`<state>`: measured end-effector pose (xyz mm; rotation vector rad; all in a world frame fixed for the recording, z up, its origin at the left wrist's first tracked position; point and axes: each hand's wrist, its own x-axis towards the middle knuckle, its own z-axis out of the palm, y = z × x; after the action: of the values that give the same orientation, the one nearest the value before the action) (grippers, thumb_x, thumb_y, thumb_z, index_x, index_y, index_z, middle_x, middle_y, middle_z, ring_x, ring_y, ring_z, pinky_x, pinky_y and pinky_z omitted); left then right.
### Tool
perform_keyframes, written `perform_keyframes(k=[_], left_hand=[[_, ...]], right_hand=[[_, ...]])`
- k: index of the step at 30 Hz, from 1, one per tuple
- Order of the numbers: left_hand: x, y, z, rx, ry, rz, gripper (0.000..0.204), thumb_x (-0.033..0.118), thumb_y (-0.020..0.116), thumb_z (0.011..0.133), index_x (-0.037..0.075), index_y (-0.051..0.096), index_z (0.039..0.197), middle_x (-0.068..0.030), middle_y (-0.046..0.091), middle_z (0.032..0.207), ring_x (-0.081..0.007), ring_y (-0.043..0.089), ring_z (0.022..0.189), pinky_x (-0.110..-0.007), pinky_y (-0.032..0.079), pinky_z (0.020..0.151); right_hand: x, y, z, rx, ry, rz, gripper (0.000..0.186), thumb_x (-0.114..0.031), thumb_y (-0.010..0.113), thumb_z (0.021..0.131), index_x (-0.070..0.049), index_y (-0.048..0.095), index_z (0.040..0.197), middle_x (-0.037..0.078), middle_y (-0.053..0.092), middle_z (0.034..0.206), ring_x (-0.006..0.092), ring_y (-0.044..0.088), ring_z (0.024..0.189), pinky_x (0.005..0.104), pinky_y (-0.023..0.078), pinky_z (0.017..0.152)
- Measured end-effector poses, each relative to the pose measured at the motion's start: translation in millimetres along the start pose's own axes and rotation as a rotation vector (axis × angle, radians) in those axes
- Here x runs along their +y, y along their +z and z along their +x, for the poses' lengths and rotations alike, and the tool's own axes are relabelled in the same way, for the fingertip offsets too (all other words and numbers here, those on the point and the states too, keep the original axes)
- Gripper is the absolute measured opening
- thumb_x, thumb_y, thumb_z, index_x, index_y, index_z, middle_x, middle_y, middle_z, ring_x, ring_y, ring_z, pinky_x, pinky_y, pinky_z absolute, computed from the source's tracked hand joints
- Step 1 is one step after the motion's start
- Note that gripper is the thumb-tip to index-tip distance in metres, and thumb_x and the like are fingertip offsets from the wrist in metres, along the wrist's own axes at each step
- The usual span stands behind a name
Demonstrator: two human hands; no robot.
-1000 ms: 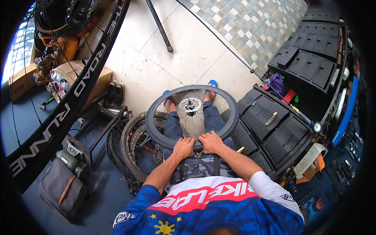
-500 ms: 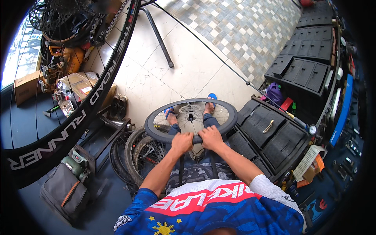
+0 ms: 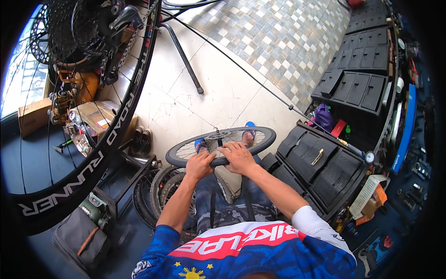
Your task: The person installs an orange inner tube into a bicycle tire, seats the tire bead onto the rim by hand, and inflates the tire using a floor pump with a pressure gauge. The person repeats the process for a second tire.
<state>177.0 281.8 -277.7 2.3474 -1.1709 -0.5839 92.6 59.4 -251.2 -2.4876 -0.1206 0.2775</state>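
Gripping the near rim of the bike wheel (image 3: 220,145) with left hand (image 3: 200,165) and right hand (image 3: 239,158), fingers curled shut over the tyre, wheel lying nearly flat above the knees, probably so thumbs can work the bead.

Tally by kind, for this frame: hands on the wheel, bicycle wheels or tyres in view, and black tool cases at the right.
Hands gripping the wheel: 2, left hand and right hand
Wheels and tyres: 4, held wheel, big mounted wheel, two tyres on the floor
Black tool cases: 2
Total: 8
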Motion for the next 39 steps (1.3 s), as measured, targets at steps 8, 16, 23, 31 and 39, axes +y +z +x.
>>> perform_keyframes(k=[8,16,23,31,39], left_hand=[[-53.2,-45.9,-77.7,-0.223,-0.176,-0.015,0.044,0.02,0.084,0.07,0.016,0.07,0.111,-0.0076,0.069,0.11,-0.031,0.067,0.106,-0.043,0.054,0.092],[33.0,-43.8,-61.2,-0.285,-0.069,-0.108,0.068,0.033,0.087,0.074,0.014,0.061,0.134,-0.0118,0.063,0.123,-0.0324,0.062,0.116,-0.045,0.049,0.099],[71.4,46.9,-64.4,-0.379,-0.177,0.054,0.045,0.024,0.081,0.069,0.009,0.065,0.108,-0.0081,0.068,0.102,-0.0297,0.068,0.097,-0.043,0.053,0.083],[94.3,78.4,-93.9,-0.569,-0.187,-0.086,0.047,0.031,0.081,0.071,0.008,0.064,0.108,-0.0133,0.071,0.104,-0.0332,0.071,0.1,-0.044,0.056,0.088],[89.8,86.2,-94.9,-0.583,-0.179,-0.164,0.048,0.036,0.081,0.074,0.006,0.064,0.108,-0.0155,0.072,0.104,-0.0347,0.071,0.101,-0.046,0.055,0.09]], right_hand=[[85.1,-1.0,-57.1,-0.312,0.161,-0.083,0.05,-0.015,0.076,0.075,-0.016,0.069,0.124,0.009,0.068,0.118,0.0288,0.061,0.12,0.0425,0.045,0.098],[-22.7,3.6,-67.3,-0.055,-0.081,-0.001,0.045,-0.027,0.08,0.072,-0.014,0.073,0.114,0.006,0.063,0.095,0.0274,0.061,0.098,0.0415,0.047,0.084],[-44.9,62.5,-78.5,-0.328,0.174,-0.104,0.024,-0.023,0.068,0.083,-0.006,0.07,0.101,0.013,0.072,0.1,0.0305,0.069,0.098,0.0457,0.05,0.087],[-37.1,76.2,-120.2,-0.472,0.098,-0.041,0.03,-0.026,0.07,0.08,-0.007,0.069,0.102,0.014,0.074,0.1,0.0325,0.072,0.095,0.0449,0.051,0.086],[-28.1,83.3,-119.5,-0.65,0.107,-0.024,0.037,-0.03,0.072,0.077,-0.007,0.067,0.105,0.014,0.074,0.101,0.0323,0.072,0.097,0.0431,0.052,0.088]])
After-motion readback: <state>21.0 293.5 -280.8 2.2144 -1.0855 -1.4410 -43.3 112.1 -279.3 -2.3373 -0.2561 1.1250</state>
